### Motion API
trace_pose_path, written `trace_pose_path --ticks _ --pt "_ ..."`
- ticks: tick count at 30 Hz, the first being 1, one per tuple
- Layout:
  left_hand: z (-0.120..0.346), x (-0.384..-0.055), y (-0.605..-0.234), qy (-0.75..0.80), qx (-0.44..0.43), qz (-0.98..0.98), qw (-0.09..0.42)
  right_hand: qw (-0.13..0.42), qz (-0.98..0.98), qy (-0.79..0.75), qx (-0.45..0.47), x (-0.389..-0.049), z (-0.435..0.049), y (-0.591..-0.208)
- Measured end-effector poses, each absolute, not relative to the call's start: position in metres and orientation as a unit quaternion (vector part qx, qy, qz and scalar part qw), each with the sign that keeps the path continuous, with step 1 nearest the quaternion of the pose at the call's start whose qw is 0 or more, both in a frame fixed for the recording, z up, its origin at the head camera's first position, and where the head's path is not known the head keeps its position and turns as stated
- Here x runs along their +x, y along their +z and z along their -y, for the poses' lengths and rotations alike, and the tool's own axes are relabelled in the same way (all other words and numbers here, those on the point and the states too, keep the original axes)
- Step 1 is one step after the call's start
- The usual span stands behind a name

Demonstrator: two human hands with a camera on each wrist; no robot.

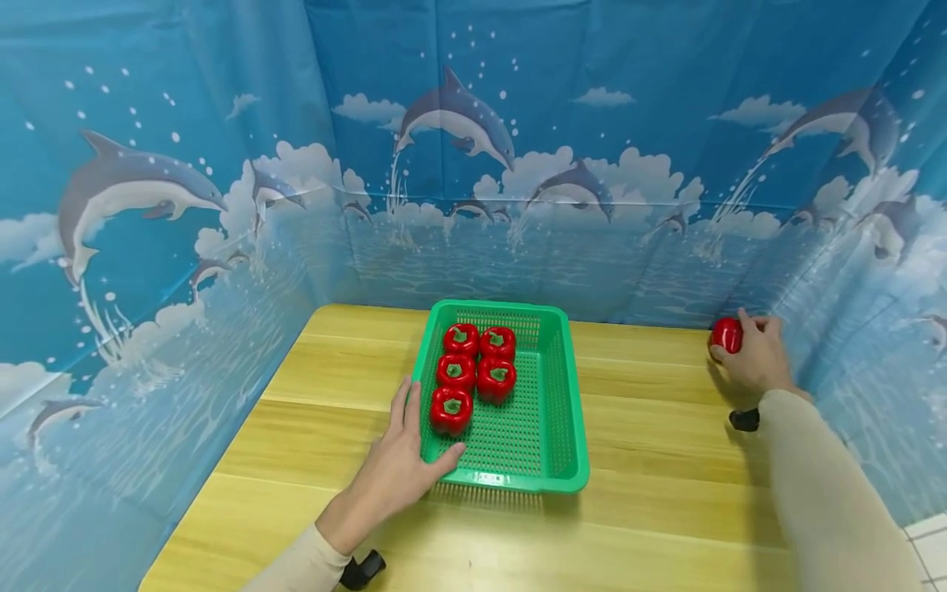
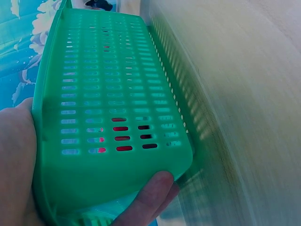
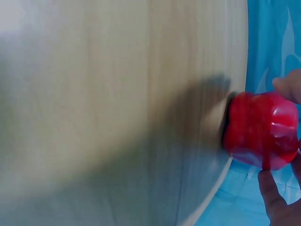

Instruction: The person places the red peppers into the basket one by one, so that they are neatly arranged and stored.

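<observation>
In the head view a green plastic basket stands on the wooden table. Several red bell peppers sit upright along its left half, stems up. My left hand holds the basket's near left corner, thumb over the front rim and fingers along the left side. The left wrist view shows those fingers against the perforated green wall. At the table's far right, my right hand grips another red bell pepper, with thumb and fingers on its sides. This pepper is close to the table's edge in the right wrist view.
A blue curtain printed with dolphins hangs behind the wooden table and along both sides. Beneath each wrist shows a black wrist device. White tiles appear at the lower right.
</observation>
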State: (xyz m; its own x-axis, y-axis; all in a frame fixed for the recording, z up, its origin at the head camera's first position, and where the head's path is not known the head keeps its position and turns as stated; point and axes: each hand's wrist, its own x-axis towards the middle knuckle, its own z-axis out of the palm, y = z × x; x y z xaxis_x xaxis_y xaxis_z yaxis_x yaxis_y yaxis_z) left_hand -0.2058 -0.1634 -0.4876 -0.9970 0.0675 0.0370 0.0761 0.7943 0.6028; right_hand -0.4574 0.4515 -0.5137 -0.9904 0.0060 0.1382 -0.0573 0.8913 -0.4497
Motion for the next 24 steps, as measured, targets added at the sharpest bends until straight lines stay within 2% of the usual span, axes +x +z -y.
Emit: trace_pose_path --ticks 11,24 --pt "0.163 -0.206 -0.489 -0.318 -0.042 0.947 0.011 0.104 0.968 0.227 0.034 -0.446 -0.443 -0.518" --pt "0.164 -0.205 -0.488 -0.310 -0.041 0.950 0.007 0.051 0.964 0.257 0.038 -0.433 -0.441 -0.521"
